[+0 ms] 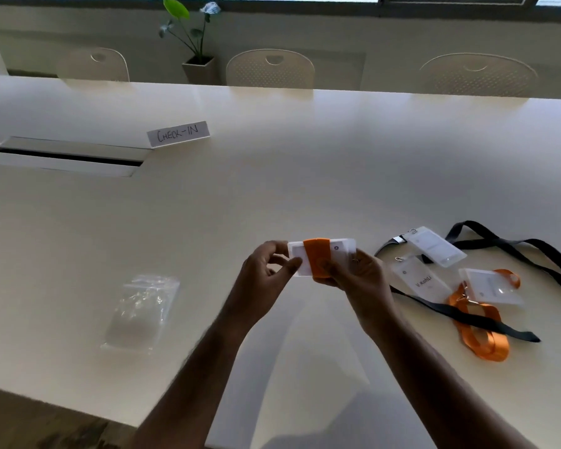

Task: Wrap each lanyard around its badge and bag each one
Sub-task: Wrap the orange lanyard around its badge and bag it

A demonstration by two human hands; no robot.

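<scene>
Both of my hands hold one white badge (340,251) above the table, with an orange lanyard (316,257) wound around its middle. My left hand (266,270) pinches the badge's left end. My right hand (357,277) grips its right side, thumb pressed on the orange band. To the right lie three more badges: one (434,246) on a black lanyard (512,247), one labelled (423,283) on another black lanyard (467,317), and one (489,286) with a loose orange lanyard (483,335). A pile of clear plastic bags (143,309) lies to the left.
A "CHECK-IN" card (178,133) stands further back on the white table (272,173). A cable slot (68,157) is sunk in at the far left. Chairs (269,69) and a potted plant (198,64) line the far side. The table's near edge runs diagonally at lower left.
</scene>
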